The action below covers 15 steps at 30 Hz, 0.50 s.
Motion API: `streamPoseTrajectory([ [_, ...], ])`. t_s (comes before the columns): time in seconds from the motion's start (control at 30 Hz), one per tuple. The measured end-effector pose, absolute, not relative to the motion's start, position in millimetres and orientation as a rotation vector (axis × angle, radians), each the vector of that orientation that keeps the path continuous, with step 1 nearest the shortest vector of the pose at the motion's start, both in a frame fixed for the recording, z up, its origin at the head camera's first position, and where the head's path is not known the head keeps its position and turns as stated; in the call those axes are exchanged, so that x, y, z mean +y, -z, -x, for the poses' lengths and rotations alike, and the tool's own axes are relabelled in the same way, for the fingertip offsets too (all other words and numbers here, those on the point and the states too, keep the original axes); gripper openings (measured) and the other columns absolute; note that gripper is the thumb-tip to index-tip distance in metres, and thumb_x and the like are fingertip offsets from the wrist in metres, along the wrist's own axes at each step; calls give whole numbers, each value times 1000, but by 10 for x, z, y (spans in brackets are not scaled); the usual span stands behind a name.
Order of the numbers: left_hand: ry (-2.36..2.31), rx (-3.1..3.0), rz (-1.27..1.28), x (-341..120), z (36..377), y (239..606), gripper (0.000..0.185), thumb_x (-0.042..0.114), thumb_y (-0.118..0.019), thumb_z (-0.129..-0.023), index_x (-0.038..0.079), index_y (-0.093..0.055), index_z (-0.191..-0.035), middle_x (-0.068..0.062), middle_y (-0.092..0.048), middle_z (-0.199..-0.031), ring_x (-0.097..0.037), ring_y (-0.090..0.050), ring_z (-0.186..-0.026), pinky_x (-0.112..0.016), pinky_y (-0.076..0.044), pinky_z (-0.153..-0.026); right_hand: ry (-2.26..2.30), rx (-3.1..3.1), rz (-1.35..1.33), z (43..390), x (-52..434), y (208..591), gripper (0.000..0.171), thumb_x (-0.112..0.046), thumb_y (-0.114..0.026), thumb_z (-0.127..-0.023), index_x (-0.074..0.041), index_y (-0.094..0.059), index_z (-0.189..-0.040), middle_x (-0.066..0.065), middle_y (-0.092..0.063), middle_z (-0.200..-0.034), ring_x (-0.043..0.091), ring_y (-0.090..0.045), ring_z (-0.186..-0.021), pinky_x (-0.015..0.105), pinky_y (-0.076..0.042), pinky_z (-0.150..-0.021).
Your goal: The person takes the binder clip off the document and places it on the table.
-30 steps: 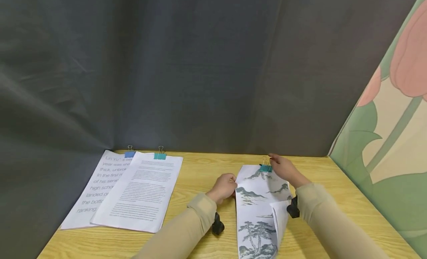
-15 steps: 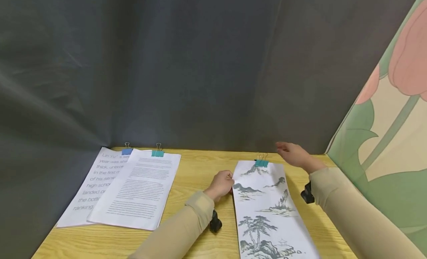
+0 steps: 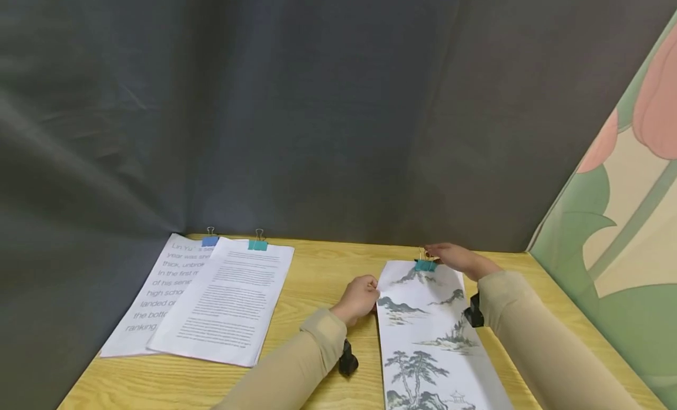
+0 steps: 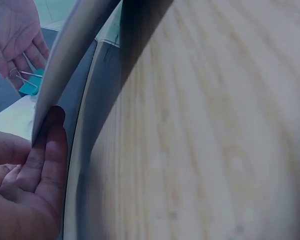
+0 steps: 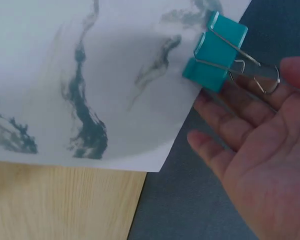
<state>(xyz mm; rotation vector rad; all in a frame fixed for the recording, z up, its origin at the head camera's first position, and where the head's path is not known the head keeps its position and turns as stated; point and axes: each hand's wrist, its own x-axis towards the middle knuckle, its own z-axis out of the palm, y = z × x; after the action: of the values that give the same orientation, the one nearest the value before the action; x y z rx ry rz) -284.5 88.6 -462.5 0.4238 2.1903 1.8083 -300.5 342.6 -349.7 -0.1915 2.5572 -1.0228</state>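
A stack of white paper (image 3: 409, 333) printed with ink landscapes lies to the right of centre in the head view. A teal binder clip (image 3: 425, 265) with wire handles sits on its top edge. My left hand (image 3: 359, 298) pinches the stack's left edge; in the left wrist view the thumb and fingers (image 4: 50, 160) stand on either side of the paper (image 4: 72, 50). At the clip is my right hand (image 3: 457, 261). In the right wrist view its fingers (image 5: 230, 125) extend behind the teal clip (image 5: 220, 47), the thumb close to the wire handles. Whether they touch is unclear.
Two overlapping stacks of printed text lie at the left: one with large letters (image 3: 153, 298) under a blue binder clip (image 3: 210, 241), the other with small text (image 3: 227, 304) under a teal binder clip (image 3: 258, 245). A dark curtain (image 3: 317, 116) hangs behind the wooden table (image 3: 317, 263).
The folded-over right part of the top sheet has come down flat. My right hand moved off the clip to the right, then back to it. My left hand keeps its hold.
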Motion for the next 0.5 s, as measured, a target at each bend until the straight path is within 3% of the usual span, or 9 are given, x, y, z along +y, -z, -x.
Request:
streamPoseTrajectory([
  [0.2, -1814, 2197, -432, 869, 2871, 4660, 25, -1, -49, -104, 12, -42, -83, 3, -28, -59, -12, -24, -49, -27, -25, -48, 1074, 2500, 192, 3021, 3513, 3495, 52, -16, -36, -112, 21, -32, -149, 40, -35, -152, 56, -37, -139, 66, -29, -113],
  [0.5, -1844, 2173, -429, 885, 2861, 4639, 30, -3, -48, -104, 13, -39, -80, 1, -36, -64, -13, -33, -54, -26, -29, -52, 1181, 2445, 187, 3053, 3568, 3450, 62, -25, -44, -111, 12, -25, -157, 36, -26, -159, 56, -30, -143, 67, -26, -114],
])
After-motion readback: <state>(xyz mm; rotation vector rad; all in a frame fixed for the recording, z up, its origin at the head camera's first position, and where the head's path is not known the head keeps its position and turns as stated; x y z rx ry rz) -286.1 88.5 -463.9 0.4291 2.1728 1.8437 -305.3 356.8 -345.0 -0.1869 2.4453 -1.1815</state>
